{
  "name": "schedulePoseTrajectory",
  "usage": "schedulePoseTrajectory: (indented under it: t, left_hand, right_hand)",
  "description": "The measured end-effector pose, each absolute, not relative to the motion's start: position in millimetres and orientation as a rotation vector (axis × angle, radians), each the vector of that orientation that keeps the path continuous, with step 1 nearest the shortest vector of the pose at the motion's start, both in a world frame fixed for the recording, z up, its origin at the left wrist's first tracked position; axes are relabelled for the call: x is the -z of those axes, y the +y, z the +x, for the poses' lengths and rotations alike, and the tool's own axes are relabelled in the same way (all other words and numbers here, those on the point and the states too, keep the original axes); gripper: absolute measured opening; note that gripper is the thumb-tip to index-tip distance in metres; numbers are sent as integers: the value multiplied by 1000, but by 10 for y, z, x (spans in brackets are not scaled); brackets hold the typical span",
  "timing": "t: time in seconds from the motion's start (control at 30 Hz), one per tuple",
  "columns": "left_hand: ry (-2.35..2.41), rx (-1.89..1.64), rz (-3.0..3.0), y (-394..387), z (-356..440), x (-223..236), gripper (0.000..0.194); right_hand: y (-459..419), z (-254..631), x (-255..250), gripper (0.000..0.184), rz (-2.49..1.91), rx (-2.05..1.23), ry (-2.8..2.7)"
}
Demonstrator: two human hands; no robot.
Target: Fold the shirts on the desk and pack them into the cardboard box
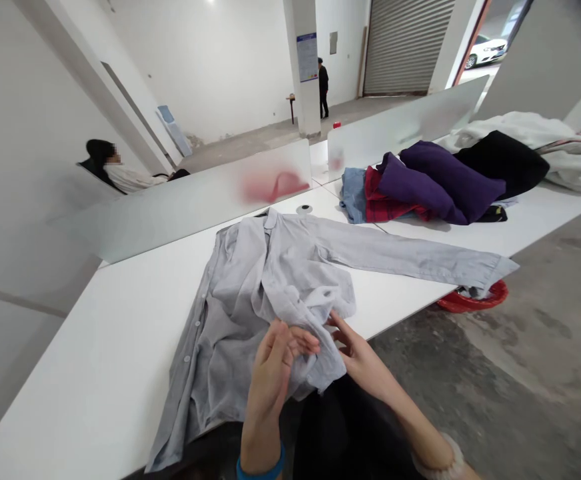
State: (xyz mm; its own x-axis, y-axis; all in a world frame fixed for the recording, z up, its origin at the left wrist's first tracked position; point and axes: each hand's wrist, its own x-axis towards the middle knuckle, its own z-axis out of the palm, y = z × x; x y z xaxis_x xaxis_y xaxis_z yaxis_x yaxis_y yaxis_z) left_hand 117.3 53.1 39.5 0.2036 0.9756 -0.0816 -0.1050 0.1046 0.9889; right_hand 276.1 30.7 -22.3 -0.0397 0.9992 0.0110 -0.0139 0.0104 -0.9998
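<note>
The left hand (270,373) and right hand (363,353) are resting half open on the gray shirt (270,280) (no firm grip, I think), risking it slipping off the surface (95,373).

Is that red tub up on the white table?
No, the red tub sits on the concrete floor, past the white table and below the gray shirt's sleeve.

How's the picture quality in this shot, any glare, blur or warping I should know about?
In the head view, wide-angle distortion makes the pillar and roller shutter lean. Light is soft and even, with faint shadows, and the white desk nears overexposure. The red shape behind the frosted divider is blurred by the panel. The grey shirt looks sharp, with no clear motion blur.
</note>
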Motion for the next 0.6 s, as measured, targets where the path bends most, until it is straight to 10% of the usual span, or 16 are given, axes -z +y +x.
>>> schedulePoseTrajectory:
  t: [0.27, 0.6]
  left_hand:
    - [777, -628, 920, -196, 761, 300, 54]
    - [1281, -904, 1031, -268, 939, 1356, 51]
  right_hand:
    - [258, 2553, 299, 100, -910, -1578, -710]
    - [23, 2298, 205, 40, -751, -1899, -335]
